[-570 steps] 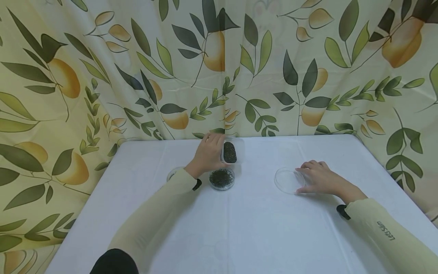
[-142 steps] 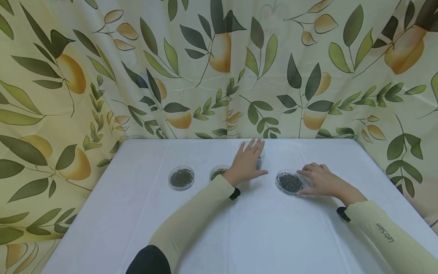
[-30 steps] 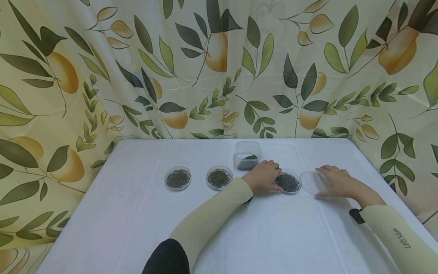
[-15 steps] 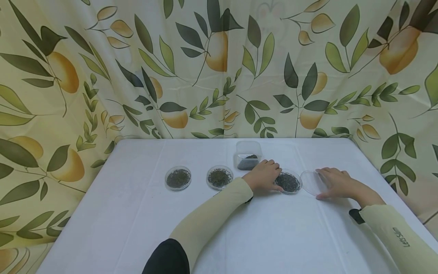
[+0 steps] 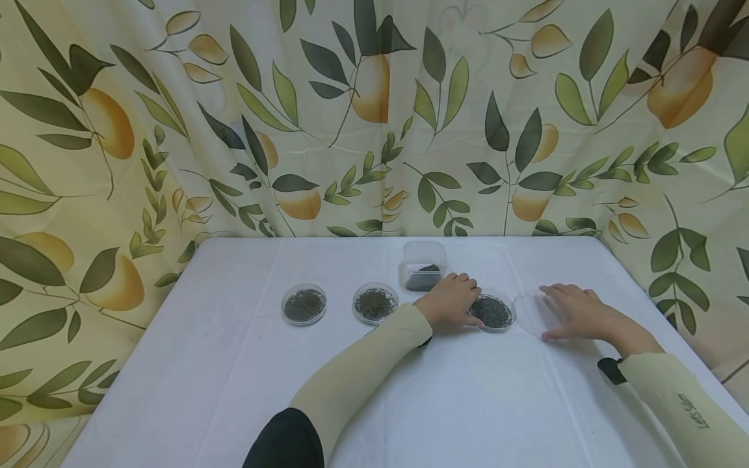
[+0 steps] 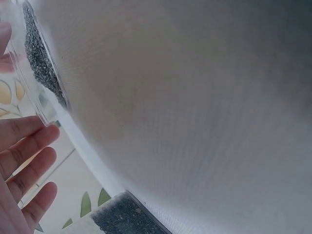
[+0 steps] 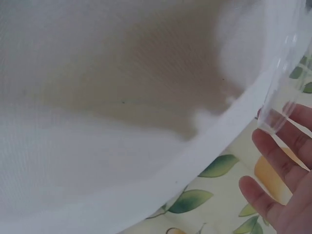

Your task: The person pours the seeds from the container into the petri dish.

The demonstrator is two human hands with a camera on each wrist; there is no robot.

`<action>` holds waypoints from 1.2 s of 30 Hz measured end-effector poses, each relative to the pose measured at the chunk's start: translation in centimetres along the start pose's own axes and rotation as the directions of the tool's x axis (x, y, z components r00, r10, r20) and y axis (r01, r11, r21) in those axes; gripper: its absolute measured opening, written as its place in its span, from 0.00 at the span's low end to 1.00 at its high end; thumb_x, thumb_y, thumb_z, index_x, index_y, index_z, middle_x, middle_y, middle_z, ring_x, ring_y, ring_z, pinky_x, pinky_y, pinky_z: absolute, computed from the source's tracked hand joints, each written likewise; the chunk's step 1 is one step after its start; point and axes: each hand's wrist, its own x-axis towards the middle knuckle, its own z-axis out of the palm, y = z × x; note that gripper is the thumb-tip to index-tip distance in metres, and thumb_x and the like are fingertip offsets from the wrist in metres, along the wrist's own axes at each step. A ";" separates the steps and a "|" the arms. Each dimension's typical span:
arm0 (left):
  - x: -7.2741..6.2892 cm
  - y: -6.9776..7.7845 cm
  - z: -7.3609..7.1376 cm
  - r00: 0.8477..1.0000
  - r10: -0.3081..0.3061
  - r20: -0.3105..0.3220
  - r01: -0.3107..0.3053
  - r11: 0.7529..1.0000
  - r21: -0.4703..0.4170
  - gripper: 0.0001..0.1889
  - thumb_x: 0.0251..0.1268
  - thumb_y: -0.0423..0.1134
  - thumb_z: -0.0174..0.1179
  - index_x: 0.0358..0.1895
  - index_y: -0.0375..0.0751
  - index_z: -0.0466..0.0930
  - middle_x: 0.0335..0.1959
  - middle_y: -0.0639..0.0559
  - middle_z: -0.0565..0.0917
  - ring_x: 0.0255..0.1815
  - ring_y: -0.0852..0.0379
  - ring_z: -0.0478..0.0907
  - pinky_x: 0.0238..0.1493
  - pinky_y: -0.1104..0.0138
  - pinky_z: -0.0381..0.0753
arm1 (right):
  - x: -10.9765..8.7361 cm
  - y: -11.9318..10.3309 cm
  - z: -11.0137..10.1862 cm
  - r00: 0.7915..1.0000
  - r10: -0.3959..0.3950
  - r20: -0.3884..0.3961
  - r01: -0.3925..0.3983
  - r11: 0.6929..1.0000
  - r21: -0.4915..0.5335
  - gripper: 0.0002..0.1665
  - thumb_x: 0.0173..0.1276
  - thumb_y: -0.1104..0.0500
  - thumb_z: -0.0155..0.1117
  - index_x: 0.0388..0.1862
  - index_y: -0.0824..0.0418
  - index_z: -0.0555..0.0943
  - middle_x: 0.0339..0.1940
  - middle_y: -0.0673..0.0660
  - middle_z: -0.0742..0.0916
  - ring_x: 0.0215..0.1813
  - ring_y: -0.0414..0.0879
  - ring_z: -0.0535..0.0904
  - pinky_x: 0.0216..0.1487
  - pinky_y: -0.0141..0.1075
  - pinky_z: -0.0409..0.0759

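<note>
My left hand point(image 5: 449, 302) grips the left rim of a clear round petri dish point(image 5: 494, 312) filled with dark grains. In the left wrist view that petri dish point(image 6: 41, 63) shows edge-on, an index fingertip at its rim and the other fingers spread loosely. My right hand point(image 5: 582, 316) holds a second clear petri dish point(image 5: 529, 312), which has nothing in it, by its right edge. The right wrist view shows this bare petri dish point(image 7: 280, 92) against the fingertips. The two dishes lie side by side, rims almost meeting.
Left of my hands sit two more petri dishes of dark grains, one in the middle point(image 5: 375, 303) and one farther left point(image 5: 303, 305). A clear plastic box point(image 5: 424, 266) with dark grains stands behind my left hand. A patterned curtain point(image 5: 328, 130) hangs behind the white-covered table point(image 5: 456, 403).
Since several seconds ago, my left hand has gone from beside the box to the grain-filled dish. My right hand has shifted rightward and now holds the bare dish. Over the last second almost nothing moves.
</note>
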 end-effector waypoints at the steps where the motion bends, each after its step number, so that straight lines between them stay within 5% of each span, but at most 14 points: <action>1: 0.0 0.0 0.0 1.000 0.000 0.001 0.000 1.000 0.001 0.39 0.58 0.72 0.45 0.65 0.50 0.68 0.61 0.58 0.72 0.62 0.61 0.66 0.63 0.68 0.65 | -0.1 0.0 -0.1 1.000 -0.005 -0.006 0.005 1.000 0.002 0.60 0.39 0.36 0.76 0.61 0.75 0.67 0.57 0.78 0.73 0.58 0.72 0.67 0.52 0.68 0.64; 36: 0.0 0.1 0.2 1.000 -0.018 0.008 0.018 1.000 -0.010 0.40 0.58 0.72 0.44 0.66 0.49 0.67 0.63 0.58 0.71 0.64 0.61 0.65 0.65 0.67 0.64 | -0.1 -2.1 -2.6 0.973 -0.134 -0.187 0.136 0.991 -0.003 0.57 0.39 0.43 0.78 0.63 0.72 0.66 0.59 0.73 0.74 0.60 0.65 0.66 0.53 0.63 0.63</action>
